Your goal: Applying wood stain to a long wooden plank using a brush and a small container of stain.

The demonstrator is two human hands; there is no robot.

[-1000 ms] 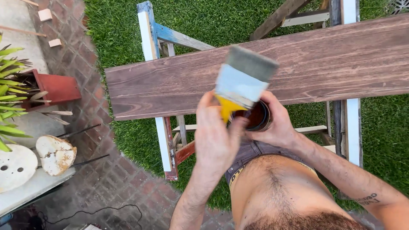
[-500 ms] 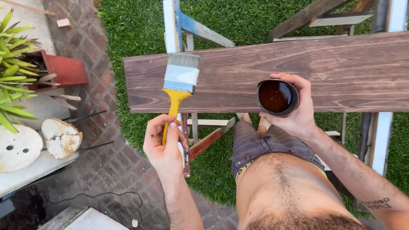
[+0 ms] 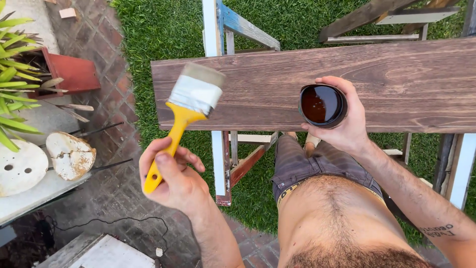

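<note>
My left hand (image 3: 171, 173) grips the yellow handle of a wide paintbrush (image 3: 186, 106), bristles up and tilted right, over the left end of a long dark-stained wooden plank (image 3: 396, 84). My right hand (image 3: 344, 124) holds a small round can of dark brown stain (image 3: 322, 105) at the plank's near edge. The plank lies across two trestles above the grass.
A white and blue trestle (image 3: 218, 30) carries the plank's left end; another white frame (image 3: 461, 164) stands at the right. Brick paving (image 3: 114, 164) lies to the left, with a red planter (image 3: 74, 74), a green plant (image 3: 12, 94) and round white discs (image 3: 69, 154).
My left hand has drawn the brush out of the can and away to the left. My right hand with the can has shifted right along the plank's near edge.
</note>
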